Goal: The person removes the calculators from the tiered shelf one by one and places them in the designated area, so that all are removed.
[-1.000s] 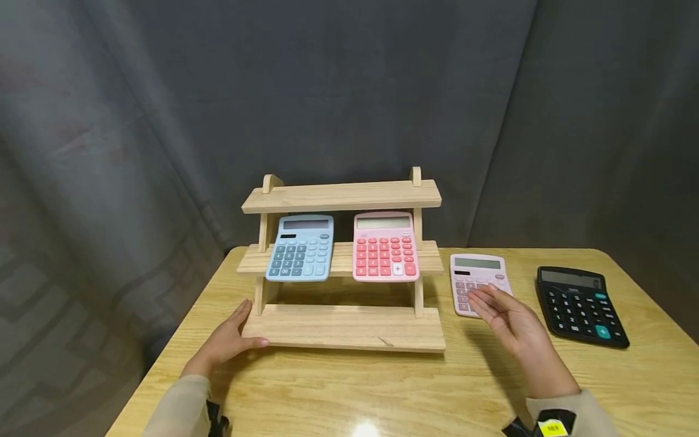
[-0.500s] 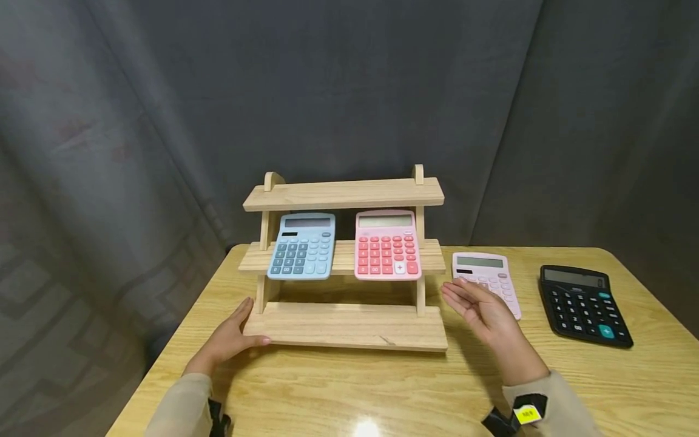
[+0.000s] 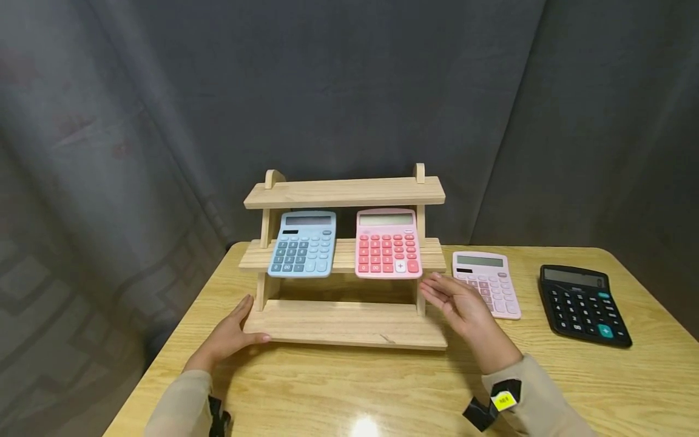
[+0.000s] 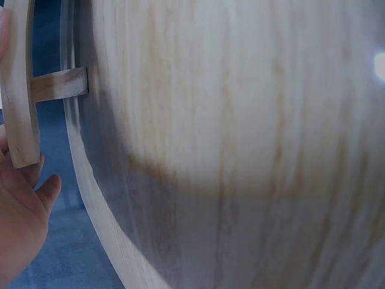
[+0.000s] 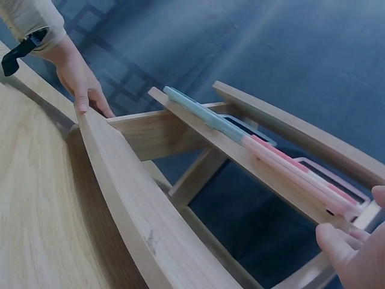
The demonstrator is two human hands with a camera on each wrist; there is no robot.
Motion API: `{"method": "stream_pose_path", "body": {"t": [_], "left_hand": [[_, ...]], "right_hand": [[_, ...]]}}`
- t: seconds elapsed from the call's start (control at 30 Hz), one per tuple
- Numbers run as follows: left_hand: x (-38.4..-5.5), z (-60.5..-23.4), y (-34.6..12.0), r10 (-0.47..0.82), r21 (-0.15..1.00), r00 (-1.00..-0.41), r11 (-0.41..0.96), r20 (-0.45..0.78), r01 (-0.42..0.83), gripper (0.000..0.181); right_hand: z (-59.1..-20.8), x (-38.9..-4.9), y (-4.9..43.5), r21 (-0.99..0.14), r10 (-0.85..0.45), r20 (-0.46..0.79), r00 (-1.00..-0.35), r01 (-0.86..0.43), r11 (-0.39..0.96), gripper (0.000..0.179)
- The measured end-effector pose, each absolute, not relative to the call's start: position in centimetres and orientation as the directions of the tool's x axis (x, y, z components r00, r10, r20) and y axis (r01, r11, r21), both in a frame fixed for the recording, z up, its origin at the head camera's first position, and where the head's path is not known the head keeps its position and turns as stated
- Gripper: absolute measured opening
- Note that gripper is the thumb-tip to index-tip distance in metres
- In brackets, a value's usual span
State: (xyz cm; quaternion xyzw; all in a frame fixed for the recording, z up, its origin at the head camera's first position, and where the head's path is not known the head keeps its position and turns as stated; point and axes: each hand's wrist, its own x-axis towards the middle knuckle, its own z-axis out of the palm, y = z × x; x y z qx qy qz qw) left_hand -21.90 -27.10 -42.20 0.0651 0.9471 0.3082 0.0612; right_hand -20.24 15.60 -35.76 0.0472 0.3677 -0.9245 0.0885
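A blue calculator (image 3: 303, 244) and pink calculator (image 3: 388, 244) already occupy the wooden rack's (image 3: 349, 325) middle tier, a lilac calculator (image 3: 494, 280) and black calculator (image 3: 584, 305) still lie on the bench (image 3: 327, 382), the left hand (image 3: 229, 337) grips the rack's corner, and the right hand (image 3: 464, 308), empty, fingers loosely extended, is beside its right end.

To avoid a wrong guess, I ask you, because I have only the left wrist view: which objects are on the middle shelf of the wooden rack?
Observer: Two calculators are there: a light-blue calculator and a pink calculator.
Operator: Thank you. Where is the right hand, please?
Observer: At the right end of the wooden rack, close to the pink calculator.
Operator: Does something else lie on the table?
Observer: Yes, to the right of the wooden rack: a pale pink calculator and a black calculator.
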Motion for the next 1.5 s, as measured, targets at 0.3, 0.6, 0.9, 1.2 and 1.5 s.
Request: {"method": "stream_pose_path", "body": {"t": [0.3,0.6,0.9,1.2,1.5], "left_hand": [[-21.8,-41.9,-27.0,0.171,0.591,-0.982,0.802,-0.081,0.091,0.108],[-22.0,-42.4,-26.7,0.175,0.605,-0.982,0.791,-0.072,0.097,0.109],[-21.7,-42.3,-26.8,0.168,0.604,-0.983,0.792,-0.078,0.087,0.108],[-21.8,-42.4,-27.1,0.185,0.588,-0.982,0.8,-0.051,0.12,0.106],[-21.8,-42.4,-27.2,0.174,0.588,-0.983,0.802,-0.056,0.109,0.106]], "right_hand": [[-35.6,-20.8,14.3,-0.657,-0.106,-0.188,-0.976,0.205,-0.726,0.022],[-35.3,-21.2,13.5,-0.656,-0.038,-0.211,-0.977,0.17,-0.735,0.017],[-35.2,-21.3,12.7,-0.654,-0.013,-0.227,-0.974,0.162,-0.739,0.011],[-35.1,-21.5,12.3,-0.604,-0.005,-0.231,-0.973,0.148,-0.784,0.01],[-35.1,-21.4,12.1,-0.597,0.015,-0.241,-0.97,0.136,-0.79,0.017]]}}
